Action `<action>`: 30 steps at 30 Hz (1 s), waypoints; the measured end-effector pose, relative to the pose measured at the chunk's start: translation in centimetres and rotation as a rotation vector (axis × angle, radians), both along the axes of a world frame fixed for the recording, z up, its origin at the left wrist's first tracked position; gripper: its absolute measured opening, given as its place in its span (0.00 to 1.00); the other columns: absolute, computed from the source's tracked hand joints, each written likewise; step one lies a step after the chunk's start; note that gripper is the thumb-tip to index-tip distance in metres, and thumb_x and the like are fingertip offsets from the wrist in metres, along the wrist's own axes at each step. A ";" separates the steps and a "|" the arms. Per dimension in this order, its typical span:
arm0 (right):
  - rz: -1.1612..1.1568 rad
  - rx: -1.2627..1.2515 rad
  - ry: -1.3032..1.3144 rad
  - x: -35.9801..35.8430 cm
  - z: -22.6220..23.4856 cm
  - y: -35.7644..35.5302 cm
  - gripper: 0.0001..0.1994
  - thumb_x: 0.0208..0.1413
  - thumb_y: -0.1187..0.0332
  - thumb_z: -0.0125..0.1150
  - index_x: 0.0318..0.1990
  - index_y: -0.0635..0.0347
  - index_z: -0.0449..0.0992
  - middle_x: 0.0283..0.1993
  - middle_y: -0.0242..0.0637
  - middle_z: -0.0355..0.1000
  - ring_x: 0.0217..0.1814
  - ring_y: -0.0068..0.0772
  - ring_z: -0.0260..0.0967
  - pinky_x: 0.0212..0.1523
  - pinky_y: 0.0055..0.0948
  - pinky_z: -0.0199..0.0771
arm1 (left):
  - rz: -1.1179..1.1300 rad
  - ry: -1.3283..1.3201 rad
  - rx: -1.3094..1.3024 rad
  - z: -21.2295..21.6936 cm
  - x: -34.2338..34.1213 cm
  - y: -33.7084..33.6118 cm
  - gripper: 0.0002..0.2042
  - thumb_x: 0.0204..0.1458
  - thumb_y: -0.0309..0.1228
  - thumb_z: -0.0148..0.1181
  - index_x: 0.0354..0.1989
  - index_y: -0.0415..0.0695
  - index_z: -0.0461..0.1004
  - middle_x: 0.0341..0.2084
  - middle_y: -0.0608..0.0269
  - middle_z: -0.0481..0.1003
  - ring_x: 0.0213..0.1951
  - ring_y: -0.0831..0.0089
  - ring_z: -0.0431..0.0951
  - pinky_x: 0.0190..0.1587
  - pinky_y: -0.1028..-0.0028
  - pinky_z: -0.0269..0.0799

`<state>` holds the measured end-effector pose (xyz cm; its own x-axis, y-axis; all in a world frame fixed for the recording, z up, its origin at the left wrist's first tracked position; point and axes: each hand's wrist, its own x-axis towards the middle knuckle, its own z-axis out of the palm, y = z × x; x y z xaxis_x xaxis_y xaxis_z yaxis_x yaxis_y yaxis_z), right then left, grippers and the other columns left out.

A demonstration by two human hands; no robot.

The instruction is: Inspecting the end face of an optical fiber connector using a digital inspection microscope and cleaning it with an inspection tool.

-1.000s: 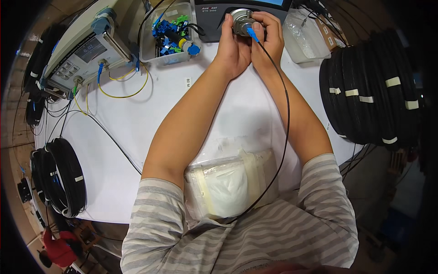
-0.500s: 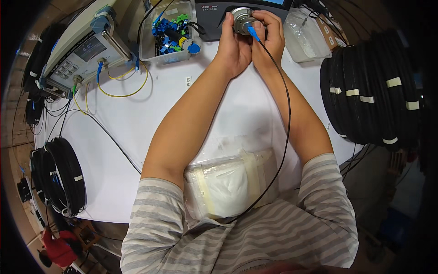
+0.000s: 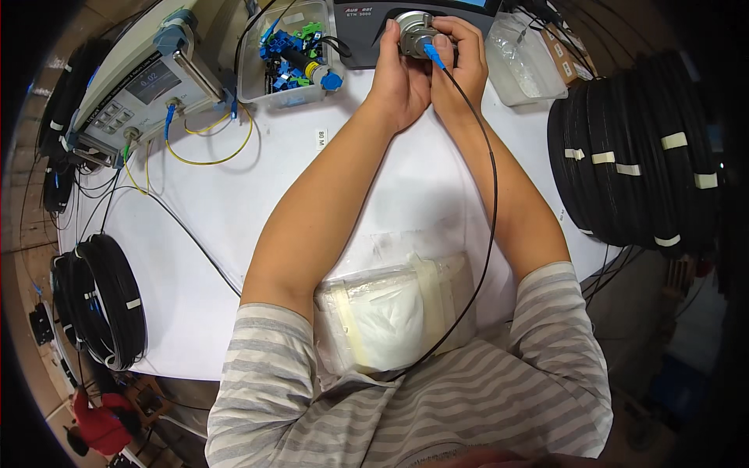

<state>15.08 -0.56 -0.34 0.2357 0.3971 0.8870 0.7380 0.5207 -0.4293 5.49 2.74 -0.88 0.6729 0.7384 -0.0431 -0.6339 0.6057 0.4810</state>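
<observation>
At twelve o'clock on the white table (image 3: 257, 195), both hands meet on a round silver metal fitting (image 3: 413, 33) at the front of a dark instrument (image 3: 367, 31). The left hand (image 3: 402, 78) cups the fitting from nine o'clock, fingers curled against it. The right hand (image 3: 460, 66) pinches a small blue plastic connector (image 3: 434, 54) against the fitting; its thin black cable (image 3: 490, 195) runs down toward six o'clock, past a white padded bag wrapped in clear plastic (image 3: 394, 312). Compared with a second ago, hands, connector and cable sit just as they did; nothing has visibly shifted. A clear plastic tub of blue connectors (image 3: 292, 54) lies at eleven o'clock.
</observation>
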 end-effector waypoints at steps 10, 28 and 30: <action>0.006 0.009 -0.005 -0.1 0.1 0.0 0.11 0.69 0.62 0.58 0.47 0.61 0.77 0.50 0.42 0.75 0.50 0.41 0.75 0.50 0.34 0.76 | 0.017 0.004 0.017 0.0 -0.1 0.0 0.35 0.63 0.67 0.41 0.61 0.49 0.68 0.55 0.63 0.74 0.57 0.66 0.76 0.64 0.61 0.68; 0.022 -0.032 0.017 -0.1 0.1 -0.3 0.11 0.69 0.64 0.57 0.48 0.63 0.76 0.52 0.43 0.75 0.53 0.40 0.74 0.53 0.33 0.75 | 0.011 -0.027 0.015 -0.2 0.2 0.2 0.34 0.64 0.66 0.40 0.61 0.47 0.68 0.56 0.59 0.74 0.58 0.63 0.76 0.65 0.61 0.68; 0.026 -0.052 0.009 -0.1 0.1 -0.3 0.11 0.69 0.66 0.56 0.50 0.65 0.76 0.53 0.44 0.75 0.56 0.39 0.74 0.57 0.33 0.73 | 0.009 -0.032 0.012 -0.3 0.1 0.3 0.34 0.64 0.66 0.41 0.61 0.48 0.68 0.56 0.59 0.74 0.58 0.63 0.76 0.65 0.61 0.68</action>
